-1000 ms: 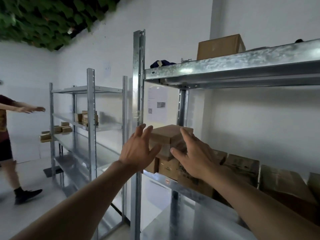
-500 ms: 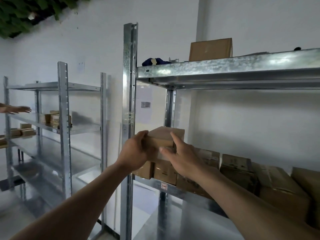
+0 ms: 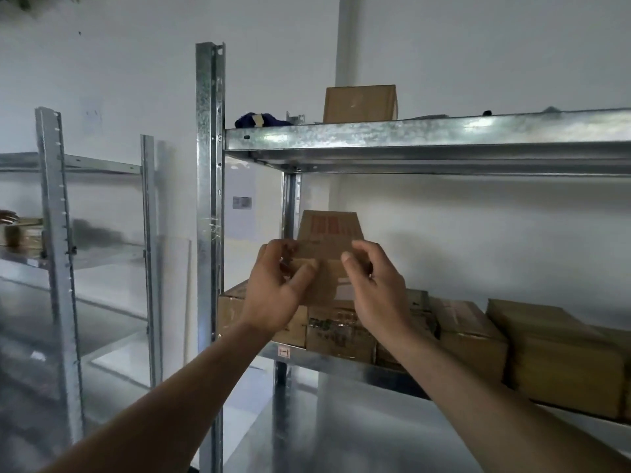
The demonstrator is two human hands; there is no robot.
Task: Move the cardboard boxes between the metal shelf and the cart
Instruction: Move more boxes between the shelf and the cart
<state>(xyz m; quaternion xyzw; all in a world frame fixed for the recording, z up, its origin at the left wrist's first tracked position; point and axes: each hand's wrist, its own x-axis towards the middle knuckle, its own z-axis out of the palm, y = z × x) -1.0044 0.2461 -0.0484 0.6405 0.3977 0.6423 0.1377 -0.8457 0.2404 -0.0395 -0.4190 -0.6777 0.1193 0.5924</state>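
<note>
I hold a small cardboard box [image 3: 327, 240] with red print on its top, raised above the middle level of the metal shelf [image 3: 409, 145]. My left hand [image 3: 276, 288] grips its left side and my right hand [image 3: 375, 285] grips its right side, fingers curled round the edges. Below it a row of cardboard boxes [image 3: 338, 329] stands on the middle shelf level, running off to the right [image 3: 560, 356]. One more cardboard box [image 3: 360, 104] sits on the top level. No cart is in view.
A dark blue cloth bundle [image 3: 259, 119] lies on the top level at the left. The shelf's front post [image 3: 208, 233] stands just left of my hands. A second metal shelf [image 3: 58, 233] at the left holds small boxes [image 3: 24, 232]; another person's fingers [image 3: 8, 216] show at its edge.
Both hands closed on the top box and lifted it off the row; it now faces me squarely with its printed top showing. My view has swung right, so the left shelf slid away.
</note>
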